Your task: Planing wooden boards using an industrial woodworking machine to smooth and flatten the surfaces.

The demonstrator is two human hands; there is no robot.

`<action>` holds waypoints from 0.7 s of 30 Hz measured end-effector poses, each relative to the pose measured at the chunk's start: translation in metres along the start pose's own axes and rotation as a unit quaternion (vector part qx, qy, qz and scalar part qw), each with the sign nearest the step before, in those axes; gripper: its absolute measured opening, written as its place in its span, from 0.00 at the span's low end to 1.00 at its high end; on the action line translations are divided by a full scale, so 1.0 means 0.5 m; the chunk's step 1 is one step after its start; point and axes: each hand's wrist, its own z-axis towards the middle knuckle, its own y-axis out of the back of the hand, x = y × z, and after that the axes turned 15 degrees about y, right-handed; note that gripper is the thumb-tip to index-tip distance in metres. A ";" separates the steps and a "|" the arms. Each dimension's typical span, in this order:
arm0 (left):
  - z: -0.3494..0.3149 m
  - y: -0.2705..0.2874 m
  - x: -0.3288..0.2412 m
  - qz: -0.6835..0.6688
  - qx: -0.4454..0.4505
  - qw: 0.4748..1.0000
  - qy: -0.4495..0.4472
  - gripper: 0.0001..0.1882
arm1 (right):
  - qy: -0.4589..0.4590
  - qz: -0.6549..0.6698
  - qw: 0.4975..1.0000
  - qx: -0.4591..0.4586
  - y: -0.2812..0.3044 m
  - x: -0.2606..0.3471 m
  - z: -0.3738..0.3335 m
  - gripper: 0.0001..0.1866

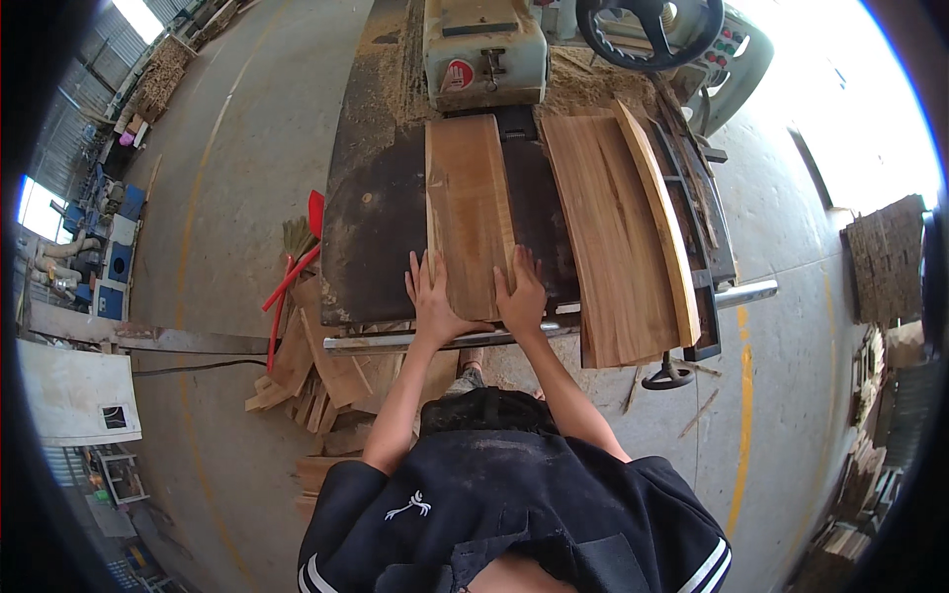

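A long wooden board (467, 208) lies flat on the dark machine table (381, 217). Its far end reaches up to the front of a pale green machine housing (489, 74). Along the board's left edge near its close end rests my left hand (435, 304), with fingers stretched forward and thumb pointing inward. My right hand (521, 296) touches the opposite edge, its fingers also extended and apart. Neither hand is wrapped round the board. To the right, a stack of wider boards (613, 237) sits on the table, and a narrow strip of wood (667, 237) leans along its right side.
A metal bar (386, 342) runs along the table's near edge. A black steering-type wheel (647, 25) stands at the back right, and a small handwheel (668, 376) below the stack. Wood offcuts (321, 361) and a red-handled tool (293, 277) lie left; sawdust (390, 79) covers the far table.
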 end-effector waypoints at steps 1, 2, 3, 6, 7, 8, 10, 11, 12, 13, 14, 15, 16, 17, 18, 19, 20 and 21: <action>0.014 -0.002 0.000 -0.001 0.001 1.000 0.002 0.90 | 0.000 -0.002 1.000 -0.013 -0.007 -0.003 0.015 0.33; 0.031 -0.005 0.000 0.008 0.004 1.000 0.006 0.91 | 0.001 -0.005 1.000 -0.027 -0.012 -0.005 0.029 0.31; 0.043 -0.005 0.000 0.018 0.007 1.000 0.010 0.91 | 0.000 -0.006 1.000 -0.026 -0.017 -0.006 0.041 0.31; 0.079 -0.015 0.019 0.005 -0.003 1.000 0.008 0.91 | -0.007 -0.016 0.999 -0.028 -0.033 -0.008 0.080 0.30; 0.092 -0.015 0.019 0.003 -0.003 1.000 0.006 0.91 | -0.011 -0.020 0.999 -0.027 -0.038 -0.011 0.090 0.30; 0.104 -0.014 0.019 0.003 -0.001 1.000 0.003 0.91 | -0.015 -0.023 0.999 -0.027 -0.045 -0.015 0.102 0.30; 0.135 -0.014 0.019 0.001 0.000 1.000 0.001 0.90 | -0.014 -0.034 0.999 -0.030 -0.058 -0.024 0.128 0.30; 0.153 -0.014 0.019 0.011 0.007 1.000 0.001 0.90 | -0.014 -0.044 0.998 -0.032 -0.064 -0.029 0.139 0.30; 0.170 -0.014 0.018 0.021 0.015 1.000 0.001 0.90 | -0.013 -0.044 0.998 -0.032 -0.069 -0.032 0.147 0.30; 0.184 -0.018 0.023 0.021 0.012 1.000 0.001 0.90 | -0.013 -0.055 0.998 -0.034 -0.075 -0.035 0.154 0.29; 0.194 -0.020 0.027 0.025 0.011 1.000 -0.002 0.90 | -0.013 -0.065 0.997 -0.037 -0.083 -0.040 0.167 0.29; 0.209 -0.024 0.030 0.029 0.009 1.000 -0.005 0.90 | -0.011 -0.065 0.997 -0.039 -0.093 -0.047 0.185 0.29; 0.228 -0.028 0.034 0.029 0.009 1.000 -0.008 0.90 | -0.007 -0.074 0.996 -0.047 -0.101 -0.053 0.197 0.28; 0.249 -0.033 0.037 0.023 0.008 1.000 -0.007 0.90 | -0.003 -0.083 0.995 -0.055 -0.109 -0.059 0.210 0.27; 0.267 -0.036 0.040 0.017 0.007 1.000 -0.006 0.90 | -0.004 -0.084 0.995 -0.060 -0.118 -0.064 0.225 0.27; 0.292 -0.040 0.041 0.018 0.008 1.000 -0.015 0.90 | 0.005 -0.097 0.993 -0.065 -0.128 -0.074 0.246 0.25; 0.314 -0.043 0.041 0.028 0.009 0.999 -0.014 0.90 | 0.013 -0.110 0.991 -0.071 -0.136 -0.082 0.264 0.24; 0.334 -0.045 0.041 0.038 0.009 0.999 -0.013 0.90 | 0.011 -0.112 0.990 -0.080 -0.141 -0.087 0.276 0.24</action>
